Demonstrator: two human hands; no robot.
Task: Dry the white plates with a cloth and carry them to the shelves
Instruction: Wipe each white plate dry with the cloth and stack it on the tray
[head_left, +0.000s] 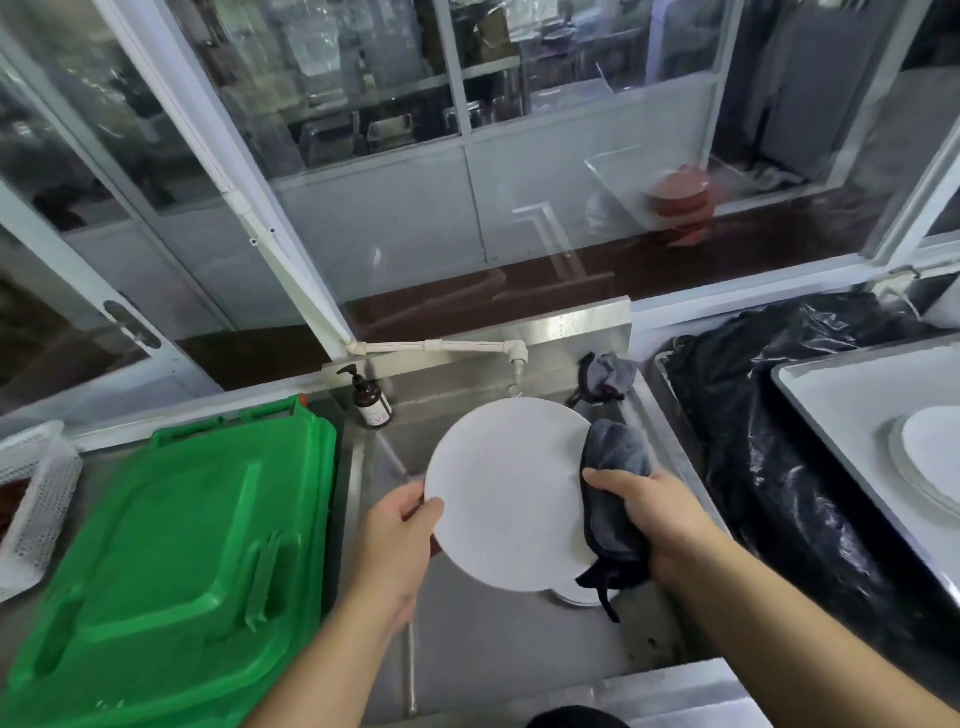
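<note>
Both hands hold a white plate (506, 493) above the steel sink (519, 639): left hand (400, 530) fingers pinching its left rim, right hand (652, 514) fingers gripping a grey cloth (615, 483) against its right rim.

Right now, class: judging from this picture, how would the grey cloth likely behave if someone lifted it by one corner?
The grey cloth is probably floppy: it folds over the white plate's rim and a strip dangles below the right hand. It looks thick and plush, so likely grippy, not slippery.
</note>
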